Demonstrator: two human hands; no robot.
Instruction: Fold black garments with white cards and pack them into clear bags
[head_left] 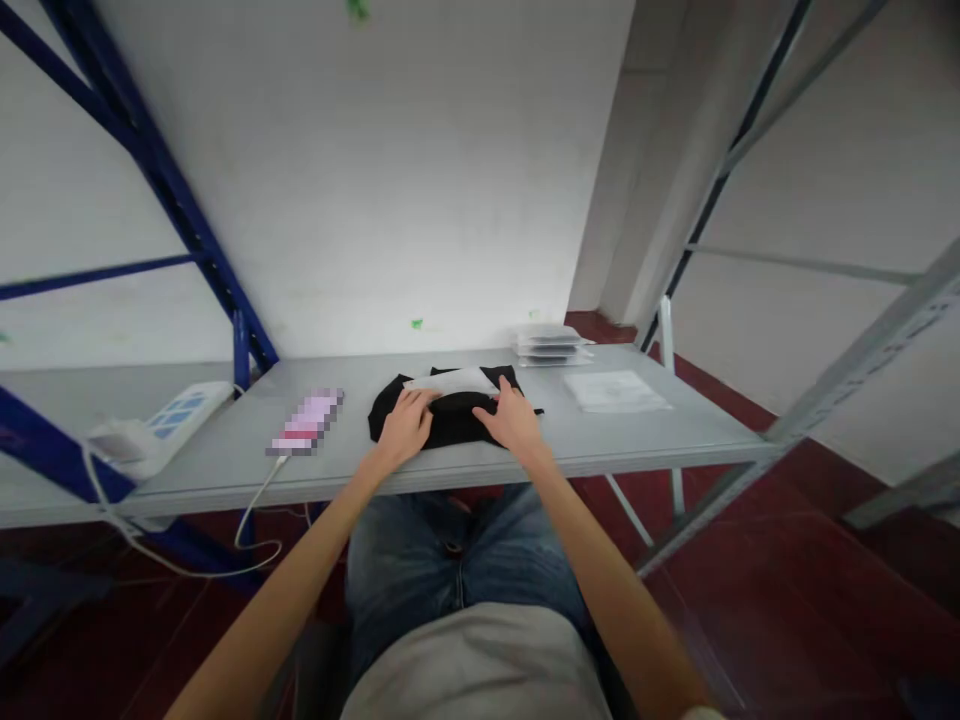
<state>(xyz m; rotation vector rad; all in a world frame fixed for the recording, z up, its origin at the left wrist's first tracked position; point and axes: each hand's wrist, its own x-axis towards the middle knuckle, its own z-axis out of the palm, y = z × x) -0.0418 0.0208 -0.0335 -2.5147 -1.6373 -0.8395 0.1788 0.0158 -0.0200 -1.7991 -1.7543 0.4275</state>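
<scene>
A soft black folded cloth (457,428) lies near the front edge of a long, pale grey worktop (585,435), directly in front of the seated person. A narrow white flat sheet (454,381) rests on the cloth's far part, and a curved black fold runs along its near side, between the two hands.

The left hand (406,425) is on the left part of the cloth, palm down, its fingers reaching over the fold towards the sheet. The right hand (516,418) is on the right part, its thumb pointing inward over the fold and its forefinger at the sheet's right end, with a gap between them. Both hands touch the cloth; I cannot tell whether the fingers of either one pinch it or merely press on it.

To the right of the cloth, a flat white packet in clear plastic (616,390) lies on the worktop, and a small stack of white and clear packets (551,346) sits near the back edge. Well to the left is a phone with a blurred pink screen (307,420); a thin white cable (259,500) runs from its near end over the front edge. Farther left lies a white power strip with blue markings (184,415). A plain white wall panel (420,200) stands behind the worktop, with a dark blue metal frame (172,190) at the left.
</scene>
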